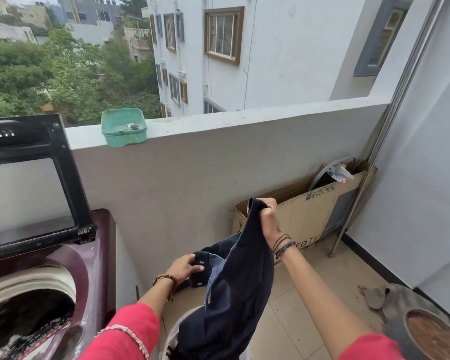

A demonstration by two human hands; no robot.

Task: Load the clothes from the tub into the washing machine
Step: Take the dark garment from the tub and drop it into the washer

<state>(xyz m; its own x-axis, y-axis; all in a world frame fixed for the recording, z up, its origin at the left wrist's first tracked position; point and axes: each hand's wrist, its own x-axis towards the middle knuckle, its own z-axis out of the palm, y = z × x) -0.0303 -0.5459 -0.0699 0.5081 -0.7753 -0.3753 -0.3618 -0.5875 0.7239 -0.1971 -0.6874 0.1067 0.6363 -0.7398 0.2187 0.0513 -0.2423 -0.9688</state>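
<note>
- The right hand (268, 216) grips the top edge of a dark navy garment (239, 289), fingers curled round the cloth, and holds it up above the balcony floor (291, 318).
- The left hand (186, 267) pinches a lower fold of the same garment (a small pink tag shows just beneath the fingers).
- The garment's tail hangs into the pale tub (170, 339) at the bottom edge of the view.
- The maroon top-load washing machine (94, 255) stands at the left, its lid (31, 183) raised, with dark clothes already in the drum (24, 315).
- A green plastic basket (123, 127) sits on the parapet wall (218, 120).
- A flattened cardboard box (304, 219) leans against that wall.
</note>
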